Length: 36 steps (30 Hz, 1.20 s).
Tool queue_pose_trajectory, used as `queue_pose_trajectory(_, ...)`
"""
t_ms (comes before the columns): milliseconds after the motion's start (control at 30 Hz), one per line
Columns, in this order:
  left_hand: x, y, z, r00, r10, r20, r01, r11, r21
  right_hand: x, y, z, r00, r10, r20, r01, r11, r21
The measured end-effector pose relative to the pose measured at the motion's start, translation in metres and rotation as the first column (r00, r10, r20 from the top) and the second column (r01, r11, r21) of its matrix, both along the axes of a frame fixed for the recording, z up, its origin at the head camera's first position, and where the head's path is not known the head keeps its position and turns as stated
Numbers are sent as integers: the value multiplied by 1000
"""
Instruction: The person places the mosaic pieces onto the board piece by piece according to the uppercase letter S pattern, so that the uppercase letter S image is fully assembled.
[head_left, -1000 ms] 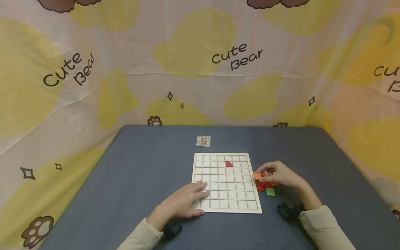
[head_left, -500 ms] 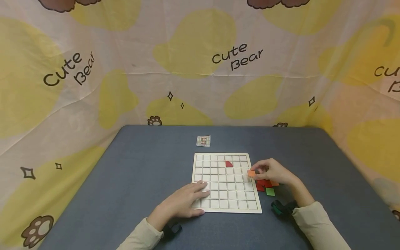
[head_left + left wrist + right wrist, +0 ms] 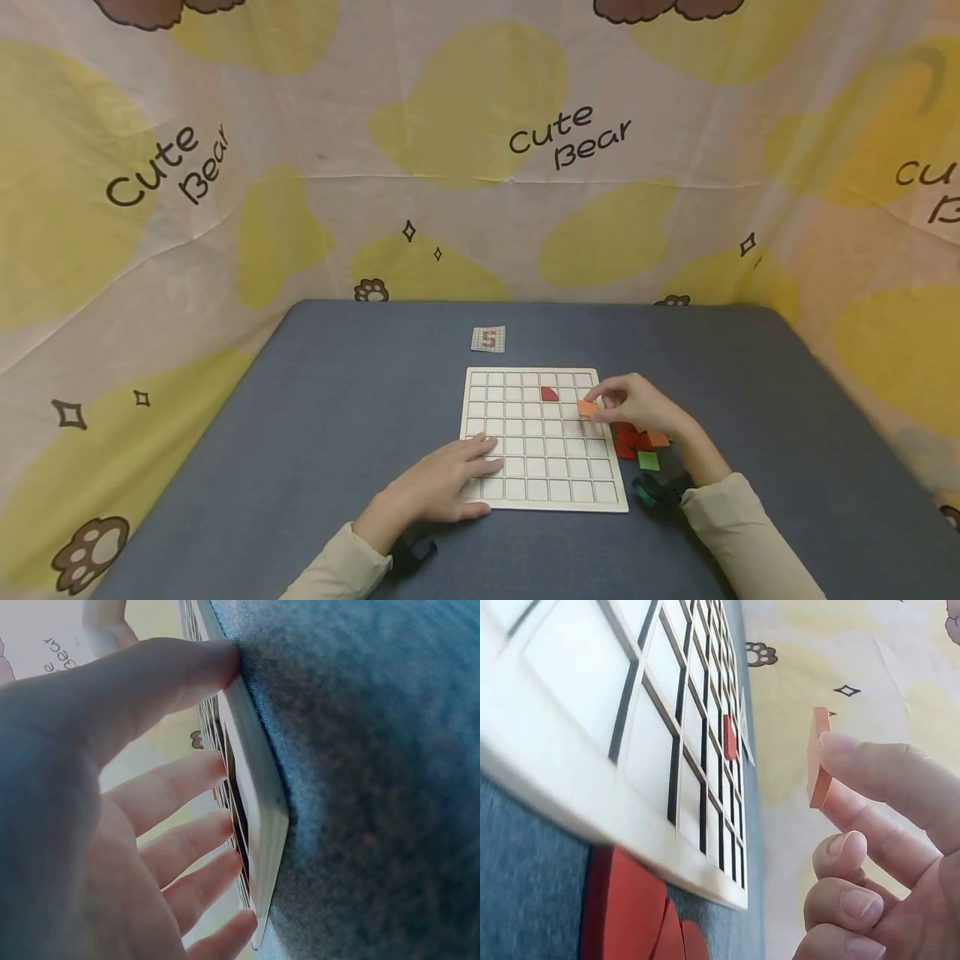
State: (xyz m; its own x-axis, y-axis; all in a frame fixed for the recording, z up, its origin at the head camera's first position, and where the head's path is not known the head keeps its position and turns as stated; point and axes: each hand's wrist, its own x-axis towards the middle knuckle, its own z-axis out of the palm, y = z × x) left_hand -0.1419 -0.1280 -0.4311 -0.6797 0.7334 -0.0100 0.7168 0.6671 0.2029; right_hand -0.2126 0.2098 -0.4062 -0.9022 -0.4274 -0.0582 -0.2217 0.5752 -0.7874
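A white grid board (image 3: 527,492) with square recesses lies on the table. One red quarter-round tile (image 3: 550,393) sits in a cell of its second row from the far edge. Over the board's right side, my right hand (image 3: 637,404) pinches an orange square tile (image 3: 587,408) between thumb and fingertips. In the right wrist view that orange tile (image 3: 819,757) is held up, apart from the board. My left hand (image 3: 442,479) rests with extended fingers on the board's near left corner, and its thumb (image 3: 202,664) touches the board's edge.
Red tiles (image 3: 624,446), a green tile (image 3: 648,461) and another orange tile (image 3: 658,438) lie in a pile right of the board. Beyond the board is a small card (image 3: 488,338) with a gridded figure. A printed cloth (image 3: 465,133) hangs behind the table.
My right hand has lifted the orange tile from the pile and carried it left and away from me, over the board's right columns. The left hand has stayed still.
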Motion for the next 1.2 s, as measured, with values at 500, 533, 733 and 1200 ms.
queue_pose_trajectory(500, 1, 0, 1, 1000, 1, -3, -1, 1000, 2, -10, -17, -3, 1000, -15, -28, 16, 1000, 21)
queue_pose_trajectory(533, 1, 0, 1, 1000, 0, -5, 0, 1000, 4, -10, -18, -4, 1000, -13, -28, 14, 1000, 16)
queue_pose_trajectory(733, 2, 0, 1, 1000, -2, -1, 2, 1000, 8, -15, -26, -4, 999, -3, -50, 4, 1000, 19)
queue_pose_trajectory(1200, 1, 0, 0, 1000, -1, -5, 1, 1000, 6, -24, -40, -9, 998, -46, -35, 46, 999, 6)
